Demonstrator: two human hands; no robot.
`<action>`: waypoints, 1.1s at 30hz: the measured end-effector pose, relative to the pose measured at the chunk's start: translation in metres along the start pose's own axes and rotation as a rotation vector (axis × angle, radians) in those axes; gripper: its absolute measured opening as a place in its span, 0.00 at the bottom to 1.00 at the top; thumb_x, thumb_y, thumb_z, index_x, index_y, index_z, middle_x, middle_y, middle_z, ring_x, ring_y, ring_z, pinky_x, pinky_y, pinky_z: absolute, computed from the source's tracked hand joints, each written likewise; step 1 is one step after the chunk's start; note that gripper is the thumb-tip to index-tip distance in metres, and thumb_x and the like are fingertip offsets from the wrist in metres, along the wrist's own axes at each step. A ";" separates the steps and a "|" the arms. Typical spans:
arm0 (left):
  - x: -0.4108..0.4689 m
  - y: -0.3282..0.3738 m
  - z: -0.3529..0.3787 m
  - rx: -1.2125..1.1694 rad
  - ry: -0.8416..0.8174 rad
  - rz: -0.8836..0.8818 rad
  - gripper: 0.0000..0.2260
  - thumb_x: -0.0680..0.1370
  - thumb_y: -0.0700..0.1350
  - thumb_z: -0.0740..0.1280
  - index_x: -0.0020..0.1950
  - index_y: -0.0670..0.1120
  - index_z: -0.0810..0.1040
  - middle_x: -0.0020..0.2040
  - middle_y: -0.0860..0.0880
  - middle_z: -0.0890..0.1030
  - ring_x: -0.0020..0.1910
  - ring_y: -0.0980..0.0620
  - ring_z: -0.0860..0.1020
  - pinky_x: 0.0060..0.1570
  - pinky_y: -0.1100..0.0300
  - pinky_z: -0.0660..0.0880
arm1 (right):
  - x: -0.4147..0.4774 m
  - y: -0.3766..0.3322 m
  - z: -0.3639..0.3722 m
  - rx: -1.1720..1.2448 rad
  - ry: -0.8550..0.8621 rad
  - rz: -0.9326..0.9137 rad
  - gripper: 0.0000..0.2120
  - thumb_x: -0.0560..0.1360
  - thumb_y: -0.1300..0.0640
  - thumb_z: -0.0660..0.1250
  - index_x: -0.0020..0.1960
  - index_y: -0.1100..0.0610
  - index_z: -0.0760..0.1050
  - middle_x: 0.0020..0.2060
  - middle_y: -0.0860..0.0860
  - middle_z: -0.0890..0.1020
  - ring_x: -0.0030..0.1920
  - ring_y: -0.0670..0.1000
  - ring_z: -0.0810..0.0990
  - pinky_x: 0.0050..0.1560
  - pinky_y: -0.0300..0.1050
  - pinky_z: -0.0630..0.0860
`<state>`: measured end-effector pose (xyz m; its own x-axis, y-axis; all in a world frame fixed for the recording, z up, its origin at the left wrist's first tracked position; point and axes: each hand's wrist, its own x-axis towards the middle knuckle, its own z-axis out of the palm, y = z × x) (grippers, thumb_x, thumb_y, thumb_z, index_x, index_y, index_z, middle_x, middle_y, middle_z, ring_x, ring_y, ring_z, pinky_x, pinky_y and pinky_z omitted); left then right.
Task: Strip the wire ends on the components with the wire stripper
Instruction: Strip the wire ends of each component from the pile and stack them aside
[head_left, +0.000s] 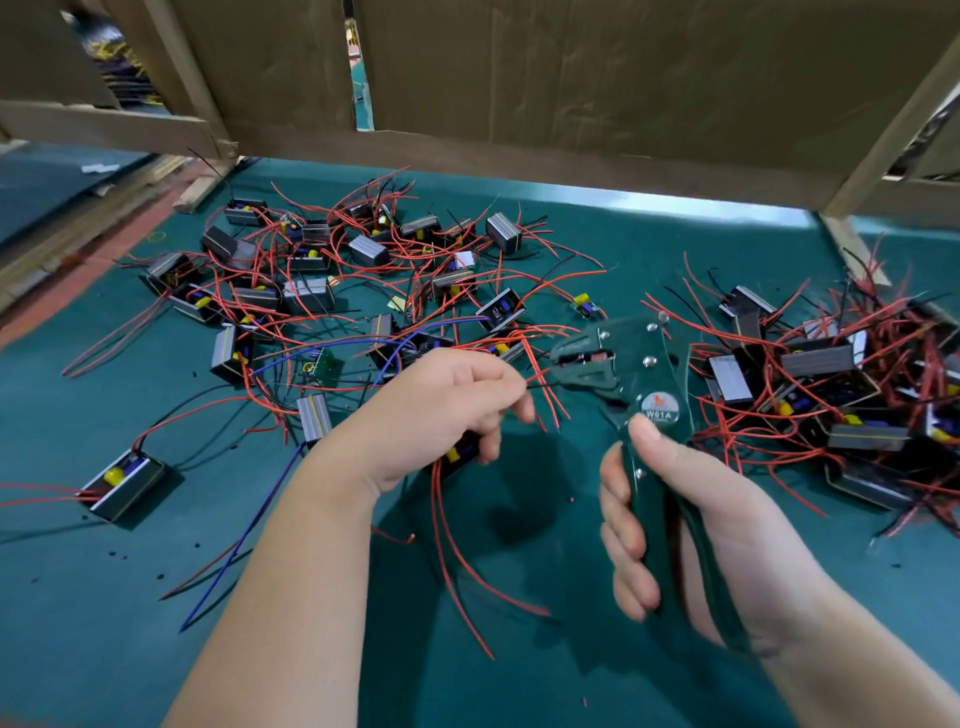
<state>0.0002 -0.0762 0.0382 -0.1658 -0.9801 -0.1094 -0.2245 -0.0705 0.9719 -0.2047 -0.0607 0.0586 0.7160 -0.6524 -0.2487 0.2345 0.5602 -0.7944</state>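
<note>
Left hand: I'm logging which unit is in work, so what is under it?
A component sits under the left hand: its yellow part and trailing red wires show. The hand covers most of its body.

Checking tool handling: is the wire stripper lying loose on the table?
No, the right hand grips the wire stripper by its handles, its head at a wire the left hand pinches.

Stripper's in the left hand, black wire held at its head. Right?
Not quite. The head view shows the stripper gripped in the right hand, not the left. The left hand pinches the black wire, whose end is at the stripper's head.
</note>
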 end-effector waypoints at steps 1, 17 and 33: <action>0.001 0.001 0.002 -0.008 0.002 0.020 0.11 0.75 0.48 0.59 0.36 0.46 0.77 0.20 0.55 0.65 0.25 0.52 0.70 0.37 0.56 0.67 | 0.011 -0.001 -0.003 -0.026 0.126 0.061 0.27 0.57 0.37 0.78 0.35 0.58 0.72 0.25 0.56 0.69 0.18 0.53 0.67 0.25 0.45 0.71; 0.004 -0.006 0.006 -0.009 0.118 -0.017 0.13 0.82 0.43 0.59 0.40 0.48 0.79 0.23 0.52 0.71 0.29 0.50 0.80 0.35 0.68 0.70 | -0.003 -0.010 -0.040 0.106 0.189 -0.183 0.22 0.53 0.48 0.78 0.41 0.58 0.78 0.32 0.58 0.75 0.29 0.58 0.76 0.31 0.53 0.78; 0.015 0.003 0.038 -0.549 0.444 0.129 0.02 0.75 0.37 0.69 0.42 0.41 0.80 0.36 0.46 0.83 0.30 0.52 0.81 0.28 0.65 0.76 | 0.012 0.016 -0.019 0.076 -0.043 -0.097 0.30 0.59 0.51 0.78 0.57 0.65 0.78 0.37 0.70 0.77 0.39 0.66 0.80 0.45 0.63 0.76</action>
<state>-0.0391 -0.0845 0.0315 0.2742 -0.9617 -0.0052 0.3051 0.0818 0.9488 -0.2047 -0.0690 0.0321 0.7146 -0.6838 -0.1477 0.3522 0.5340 -0.7686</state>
